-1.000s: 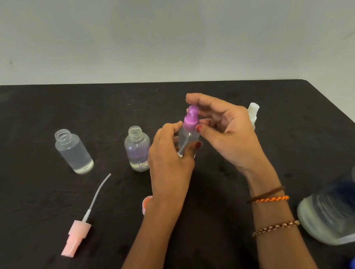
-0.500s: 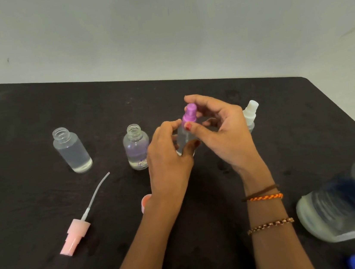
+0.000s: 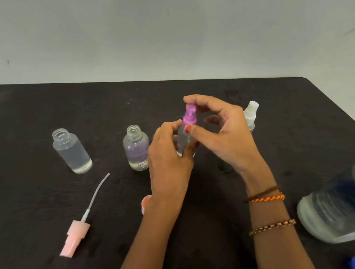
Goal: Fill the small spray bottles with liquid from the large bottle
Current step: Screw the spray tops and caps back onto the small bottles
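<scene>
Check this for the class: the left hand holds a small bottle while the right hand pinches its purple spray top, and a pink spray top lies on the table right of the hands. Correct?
Not quite. The head view shows the pink spray top lying left of the hands, not right. The left hand does hold the small bottle, and the right hand pinches its purple spray top.

The setting appeared to be a plain indoor work table rather than an equipped lab or kitchen; which kind of building it was could not be told. A dark table [image 3: 25, 136] stood against a bare pale wall [image 3: 157, 24]. On it lay only small clear bottles [image 3: 71, 151], a loose pink spray head [image 3: 76, 237] and a large bottle [image 3: 348, 202].
</scene>
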